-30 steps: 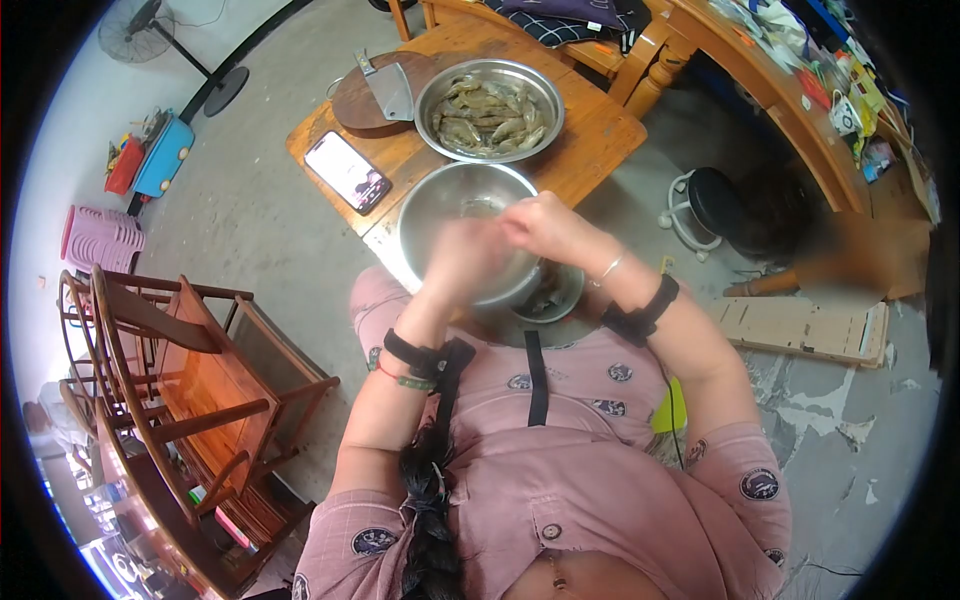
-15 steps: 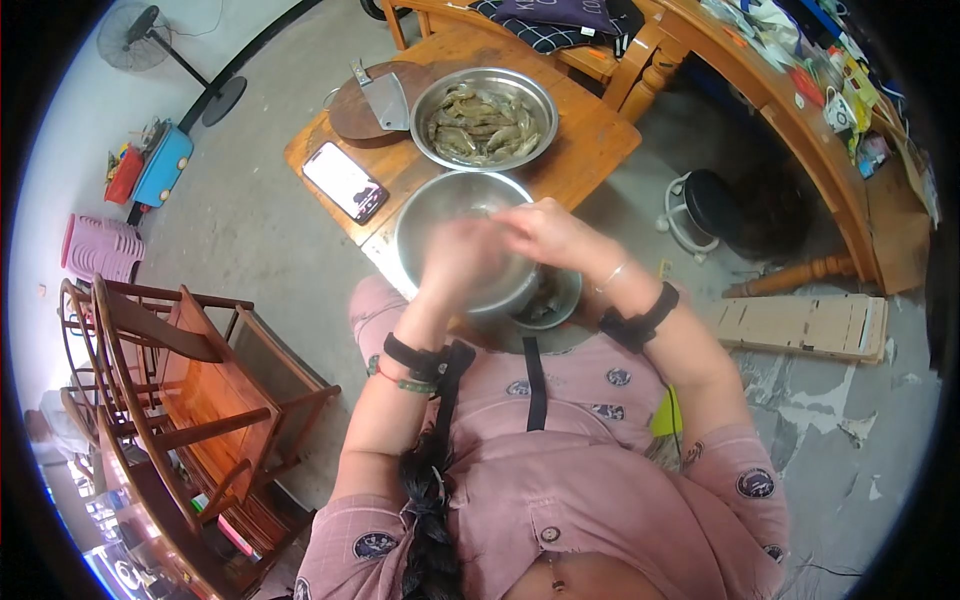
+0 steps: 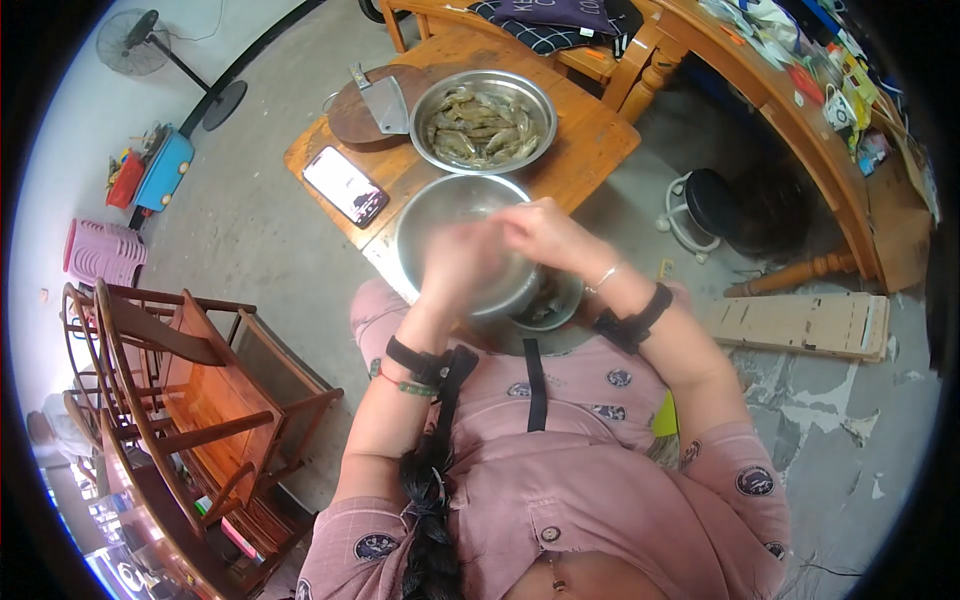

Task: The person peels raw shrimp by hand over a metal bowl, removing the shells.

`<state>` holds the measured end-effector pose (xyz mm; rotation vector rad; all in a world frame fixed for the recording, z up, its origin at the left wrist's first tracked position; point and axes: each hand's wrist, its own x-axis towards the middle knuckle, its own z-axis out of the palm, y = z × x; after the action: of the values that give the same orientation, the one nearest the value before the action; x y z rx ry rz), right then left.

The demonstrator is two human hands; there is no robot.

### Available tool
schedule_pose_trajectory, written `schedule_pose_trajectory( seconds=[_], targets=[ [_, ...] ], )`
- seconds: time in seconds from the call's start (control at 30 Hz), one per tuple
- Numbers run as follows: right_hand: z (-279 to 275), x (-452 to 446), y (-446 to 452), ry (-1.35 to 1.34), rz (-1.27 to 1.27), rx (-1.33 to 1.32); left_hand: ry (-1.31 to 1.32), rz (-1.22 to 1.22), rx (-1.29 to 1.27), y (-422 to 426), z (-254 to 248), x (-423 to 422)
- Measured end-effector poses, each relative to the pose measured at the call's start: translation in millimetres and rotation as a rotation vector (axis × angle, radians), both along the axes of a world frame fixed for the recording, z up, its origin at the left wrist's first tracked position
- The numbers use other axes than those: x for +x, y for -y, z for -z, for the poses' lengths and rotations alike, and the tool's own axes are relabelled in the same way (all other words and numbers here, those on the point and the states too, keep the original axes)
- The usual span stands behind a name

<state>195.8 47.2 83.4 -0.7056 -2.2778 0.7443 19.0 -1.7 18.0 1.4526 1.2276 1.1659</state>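
Note:
My left hand (image 3: 462,262) and my right hand (image 3: 552,236) meet over a deep steel bowl (image 3: 412,222) at the near edge of the low wooden table. My left hand is curled and blurred by motion. The fingers of my right hand are pinched together against it. Whatever lies between them is too smeared to make out. Just beyond is a wide steel basin (image 3: 545,100) full of raw shrimp (image 3: 482,130). A smaller bowl (image 3: 568,305) with dark bits in it sits low, partly hidden under my right wrist.
Left of the basin, a cleaver (image 3: 382,104) lies on a round wooden chopping board (image 3: 350,118). A lit phone (image 3: 345,186) rests on the wooden table (image 3: 590,150). Around are a black stool (image 3: 712,200), flat cardboard (image 3: 800,325), a wooden chair (image 3: 215,400) and a fan (image 3: 140,45).
My hands stay together over the deep bowl, with only slight movement of the wrists. The view has shifted by a few pixels. Everything on the table lies as before.

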Motion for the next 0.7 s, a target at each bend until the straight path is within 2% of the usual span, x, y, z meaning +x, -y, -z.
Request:
schedule_pose_trajectory(
  seconds=[0.13,0.3,0.43,0.53,0.7],
  targets=[
    [-1.9,1.6,-0.3,0.069,-0.082,0.081,-0.064,0.004,0.002,-5.0,-0.4,-4.7],
    [-1.9,4.9,-4.2,0.235,-0.102,0.040,-0.163,0.038,0.037,-8.1,0.9,-3.9],
    [-1.2,4.0,-6.0,0.294,-0.094,0.053,-0.125,-0.021,0.038,-6.5,1.5,3.5],
    [-5.2,2.9,-3.5,0.182,-0.124,0.055,-0.168,0.033,0.089,-5.5,-1.6,2.3],
    [0.7,-0.8,-4.9,0.183,-0.092,0.069,-0.204,0.009,0.052,-7.8,-2.9,1.3]
  ],
)
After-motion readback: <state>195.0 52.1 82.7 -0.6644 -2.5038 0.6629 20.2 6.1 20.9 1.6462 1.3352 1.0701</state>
